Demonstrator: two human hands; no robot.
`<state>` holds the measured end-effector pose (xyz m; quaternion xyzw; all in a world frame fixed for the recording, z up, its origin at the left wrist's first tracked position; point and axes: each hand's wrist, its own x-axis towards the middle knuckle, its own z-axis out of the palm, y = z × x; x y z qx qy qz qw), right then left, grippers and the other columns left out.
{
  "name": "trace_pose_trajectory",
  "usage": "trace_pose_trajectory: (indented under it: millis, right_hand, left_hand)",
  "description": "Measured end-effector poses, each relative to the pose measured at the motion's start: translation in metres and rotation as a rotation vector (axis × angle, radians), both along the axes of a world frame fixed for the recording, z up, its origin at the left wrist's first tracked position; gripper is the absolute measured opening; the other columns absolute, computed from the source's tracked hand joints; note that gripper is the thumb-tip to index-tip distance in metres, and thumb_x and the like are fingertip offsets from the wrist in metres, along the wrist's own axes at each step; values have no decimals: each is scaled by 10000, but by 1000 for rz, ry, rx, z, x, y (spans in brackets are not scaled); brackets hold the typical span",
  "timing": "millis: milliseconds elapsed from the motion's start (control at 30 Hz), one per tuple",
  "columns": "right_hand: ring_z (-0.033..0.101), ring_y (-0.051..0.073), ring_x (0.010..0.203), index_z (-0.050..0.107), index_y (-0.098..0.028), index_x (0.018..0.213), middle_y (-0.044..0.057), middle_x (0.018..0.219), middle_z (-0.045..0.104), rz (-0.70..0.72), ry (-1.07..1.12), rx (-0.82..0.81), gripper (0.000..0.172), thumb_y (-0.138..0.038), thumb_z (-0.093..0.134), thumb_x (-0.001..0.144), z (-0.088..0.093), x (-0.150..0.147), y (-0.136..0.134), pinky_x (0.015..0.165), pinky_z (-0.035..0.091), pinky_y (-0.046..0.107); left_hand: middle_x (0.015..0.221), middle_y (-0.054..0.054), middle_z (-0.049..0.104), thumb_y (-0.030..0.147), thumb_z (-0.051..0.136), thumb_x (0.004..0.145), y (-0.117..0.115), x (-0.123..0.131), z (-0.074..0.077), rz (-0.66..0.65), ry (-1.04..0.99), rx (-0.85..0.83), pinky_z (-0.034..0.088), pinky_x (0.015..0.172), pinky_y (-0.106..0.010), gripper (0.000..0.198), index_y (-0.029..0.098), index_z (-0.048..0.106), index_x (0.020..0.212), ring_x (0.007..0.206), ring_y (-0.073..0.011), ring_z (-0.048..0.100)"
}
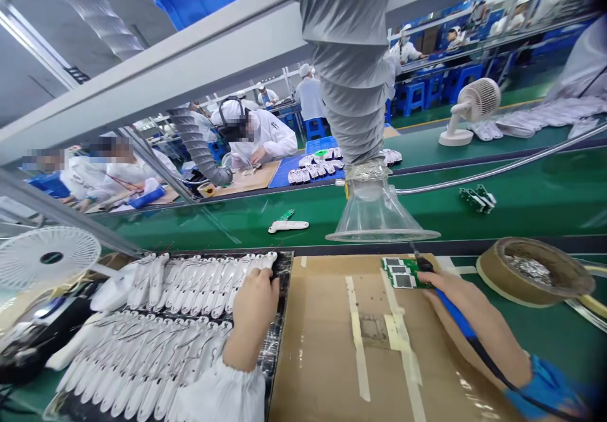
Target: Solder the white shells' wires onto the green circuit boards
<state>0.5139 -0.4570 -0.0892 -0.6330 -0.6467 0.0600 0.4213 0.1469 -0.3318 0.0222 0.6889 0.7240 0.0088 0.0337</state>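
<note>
My left hand (255,311) reaches to the end of the upper row of white plastic housings (190,283). Its fingers are closed over the last white plastic housing (265,261), with the fingertips partly hidden. Thin wires lie across the housings. In my right hand (478,321) is a soldering iron (454,311) with a blue grip and a dark cable running back past the wrist. Its tip points up and away from me. Green circuit boards (403,273) lie beside the right fingers at the far side of the taped cardboard mat (322,346).
A clear fume hood (379,216) on a grey duct hangs above the mat's far edge. At right sits a tape roll (531,270) with metallic scraps inside. A white fan (50,257) stands left. Boards and a housing rest on the green belt (227,226); co-workers sit beyond.
</note>
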Motion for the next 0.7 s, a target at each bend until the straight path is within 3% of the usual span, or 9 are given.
trace_pose_trajectory:
  millis: [200, 333, 500, 600, 700]
  right_hand:
    - [586, 398, 1308, 662, -242, 1372, 139, 1300, 692, 88, -100, 24, 394, -259, 367, 1113, -18, -2, 22, 1036, 450, 604]
    - [654, 331, 1172, 670, -256, 1320, 119, 1208, 696, 123, -157, 34, 289, -299, 504, 1088, -19, -1, 21, 980, 528, 507]
    - [687, 243, 1136, 609, -292, 1369, 94, 1214, 676, 162, -144, 20, 433, -157, 321, 1077, -2, -15, 8, 923, 584, 382]
    - [702, 249, 1010, 638, -292, 1279, 91, 1098, 666, 187, -91, 23, 358, -200, 353, 1083, 6, -34, -4, 802, 585, 346]
    - [686, 271, 1078, 641, -291, 1274, 106, 1140, 650, 219, -25, 54, 363, -208, 332, 1102, 11, -53, -16, 847, 570, 365]
  left_hand:
    - [1214, -157, 734, 206, 510, 1060, 6, -6, -12, 49, 140, -64, 538, 862, -340, 205, 147, 671, 1173, 1094, -286, 751]
    - [1218, -208, 737, 170, 409, 1070, 11, -5, -12, 61, 151, -48, 532, 892, -356, 277, 104, 603, 1256, 1131, -305, 745]
    - [1096, -234, 775, 147, 355, 1040, 18, -6, -8, 54, 134, -92, 535, 865, -403, 320, 114, 664, 1117, 1092, -365, 758]
    - [1057, -209, 789, 164, 397, 1020, 7, 2, -2, 50, 121, -131, 539, 834, -400, 295, 146, 689, 1059, 1042, -357, 770]
    - [1018, -150, 802, 223, 489, 1011, -22, 19, -1, 3, 97, -182, 538, 818, -370, 226, 180, 708, 1047, 1007, -322, 778]
